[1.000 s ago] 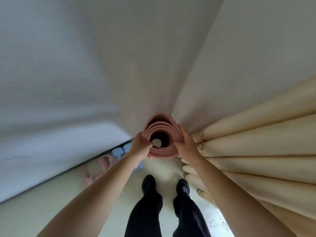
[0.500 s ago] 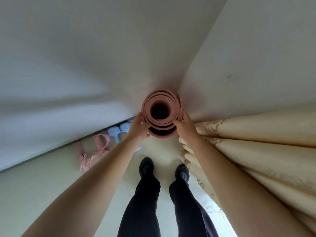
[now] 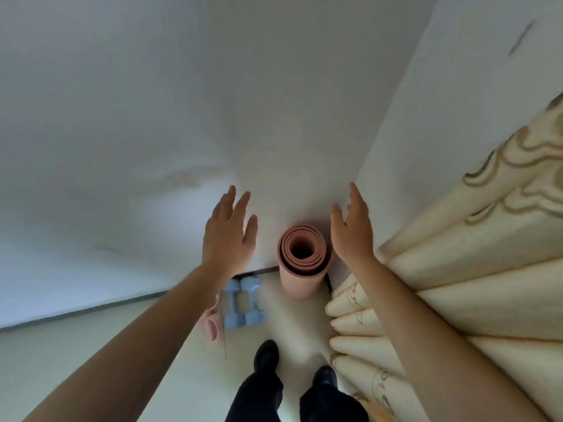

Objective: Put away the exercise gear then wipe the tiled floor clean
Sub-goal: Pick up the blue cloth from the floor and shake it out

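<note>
A rolled pink exercise mat [image 3: 301, 266] stands upright on its end in the corner where two white walls meet. My left hand [image 3: 230, 236] hovers to its left with fingers spread and straight, apart from the mat. On the mat's right, my right hand [image 3: 353, 229] is raised with fingers straight and holds nothing. Two light blue dumbbells [image 3: 243, 303] lie side by side on the tiled floor [image 3: 76, 351] at the wall's foot, left of the mat. A pink resistance band [image 3: 210, 325] lies beside them, partly hidden by my left forearm.
Cream curtains [image 3: 457, 284] with a gold pattern hang in folds along the right, reaching the floor next to the mat. My black shoes [image 3: 266, 356] stand on the pale tiles just in front of the mat. White walls close off the corner.
Both hands held the mat's top between them before. Now they have let go and lifted away to either side, and the mat stands alone in the corner.
</note>
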Motion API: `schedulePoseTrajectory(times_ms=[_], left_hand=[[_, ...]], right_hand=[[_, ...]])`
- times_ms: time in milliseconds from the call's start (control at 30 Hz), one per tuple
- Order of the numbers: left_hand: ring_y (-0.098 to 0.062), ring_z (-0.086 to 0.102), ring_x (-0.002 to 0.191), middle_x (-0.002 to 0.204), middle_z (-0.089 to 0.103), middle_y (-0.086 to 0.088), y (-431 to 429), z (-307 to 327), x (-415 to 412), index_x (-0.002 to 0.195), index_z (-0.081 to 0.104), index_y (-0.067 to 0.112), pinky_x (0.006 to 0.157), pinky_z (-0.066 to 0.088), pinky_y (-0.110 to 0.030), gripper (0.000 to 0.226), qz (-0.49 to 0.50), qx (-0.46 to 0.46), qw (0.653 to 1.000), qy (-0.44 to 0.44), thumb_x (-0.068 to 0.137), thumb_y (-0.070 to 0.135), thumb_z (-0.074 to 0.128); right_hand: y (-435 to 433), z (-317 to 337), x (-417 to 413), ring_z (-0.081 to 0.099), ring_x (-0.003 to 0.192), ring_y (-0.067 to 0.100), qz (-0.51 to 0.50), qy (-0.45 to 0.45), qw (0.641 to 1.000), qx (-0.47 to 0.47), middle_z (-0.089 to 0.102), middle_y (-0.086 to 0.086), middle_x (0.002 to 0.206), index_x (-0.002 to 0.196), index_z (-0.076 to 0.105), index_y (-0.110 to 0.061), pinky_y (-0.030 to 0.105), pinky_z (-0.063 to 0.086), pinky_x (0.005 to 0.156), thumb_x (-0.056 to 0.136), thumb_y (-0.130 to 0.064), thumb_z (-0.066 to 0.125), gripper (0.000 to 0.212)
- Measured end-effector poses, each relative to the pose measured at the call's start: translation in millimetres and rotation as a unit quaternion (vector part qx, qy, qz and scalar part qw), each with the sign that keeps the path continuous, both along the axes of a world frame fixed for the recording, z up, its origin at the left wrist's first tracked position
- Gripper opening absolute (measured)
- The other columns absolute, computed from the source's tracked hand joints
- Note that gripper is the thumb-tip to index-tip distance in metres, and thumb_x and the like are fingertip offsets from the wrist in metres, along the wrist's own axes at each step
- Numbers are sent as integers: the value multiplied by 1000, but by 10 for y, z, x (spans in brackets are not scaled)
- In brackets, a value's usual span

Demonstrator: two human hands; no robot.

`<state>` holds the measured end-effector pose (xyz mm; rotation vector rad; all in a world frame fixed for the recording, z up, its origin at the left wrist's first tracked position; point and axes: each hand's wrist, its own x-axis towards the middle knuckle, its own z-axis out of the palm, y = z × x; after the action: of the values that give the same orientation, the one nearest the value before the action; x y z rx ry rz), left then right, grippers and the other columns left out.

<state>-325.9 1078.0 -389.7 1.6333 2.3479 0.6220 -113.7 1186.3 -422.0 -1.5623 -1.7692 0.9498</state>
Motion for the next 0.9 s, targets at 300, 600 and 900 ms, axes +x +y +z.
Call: schedulePoseTrajectory(times_ms=[300, 600, 900], left_hand=[[-30, 11, 152, 166, 3, -10, -1634, 782, -450, 157, 18, 20, 117, 28, -54, 63, 130, -20, 974, 186, 101, 48, 26], [-33, 9, 152, 164, 10, -18, -3951, 2300, -1306, 156, 23, 13, 117, 22, -57, 64, 336, 118, 870, 341, 101, 41, 40], [-42, 15, 149, 161, 13, -25, -7745, 2456, -1783, 154, 27, 7, 112, 26, -62, 66, 521, 33, 761, 386, 100, 43, 39]], right_hand=[[-716, 762, -902, 17, 151, 36, 241, -64, 941, 229, 3, 18, 167, 160, 16, -19, 51, 23, 120, 102, -48, 37, 68], [-2461, 2221, -2457, 7, 154, 36, 374, 16, 801, 467, 5, 23, 165, 160, 20, -17, 55, 13, 122, 102, -51, 42, 71], [-5762, 2477, -4294, 15, 152, 41, 485, 115, 693, 521, 11, 28, 163, 157, 26, -9, 58, 18, 119, 100, -47, 50, 73]])
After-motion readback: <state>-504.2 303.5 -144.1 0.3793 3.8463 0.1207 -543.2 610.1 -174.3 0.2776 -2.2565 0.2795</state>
